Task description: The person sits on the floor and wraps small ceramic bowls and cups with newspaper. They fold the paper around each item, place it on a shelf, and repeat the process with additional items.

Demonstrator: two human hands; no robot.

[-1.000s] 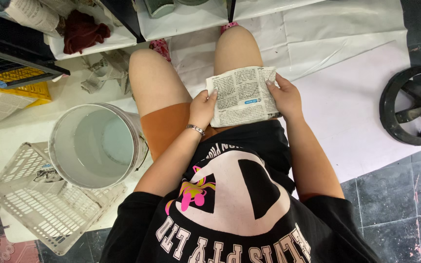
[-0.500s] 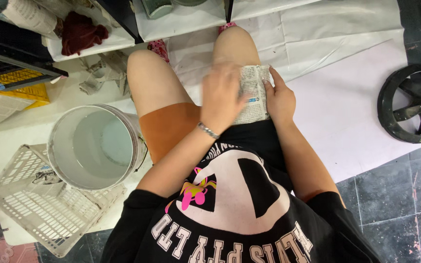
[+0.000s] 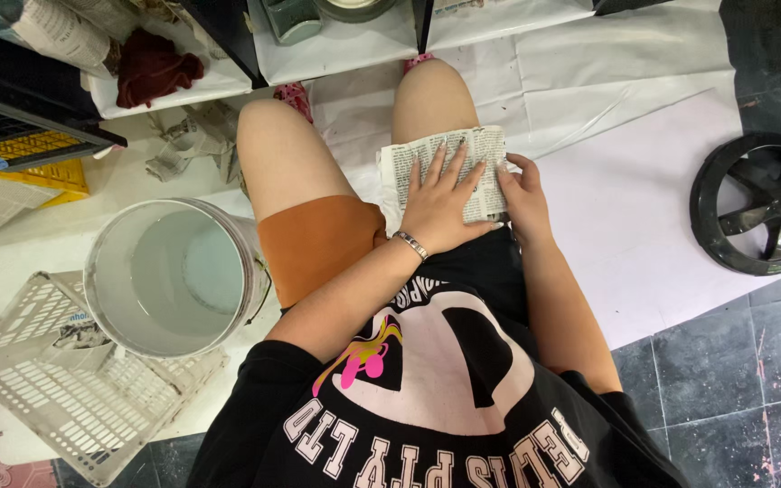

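Note:
A folded piece of newspaper (image 3: pixel 475 146) lies on my right thigh. My left hand (image 3: pixel 440 201), with a metal bracelet at the wrist, lies flat on top of it with the fingers spread. My right hand (image 3: pixel 522 192) grips the paper's right edge, thumb on top. I am seated, in orange shorts and a black printed shirt, with both knees pointing away from me.
A white bucket (image 3: pixel 173 276) of cloudy liquid stands left of my left leg, over a white plastic basket (image 3: pixel 56 384). Crumpled newspaper (image 3: pixel 188 140) lies beyond it. White sheets (image 3: pixel 644 190) cover the floor; a black fan-like wheel (image 3: pixel 761 204) lies at the right. Shelves stand ahead.
My left hand left the paper's left edge, swept across it and now presses flat on top. My right hand stayed at the right edge.

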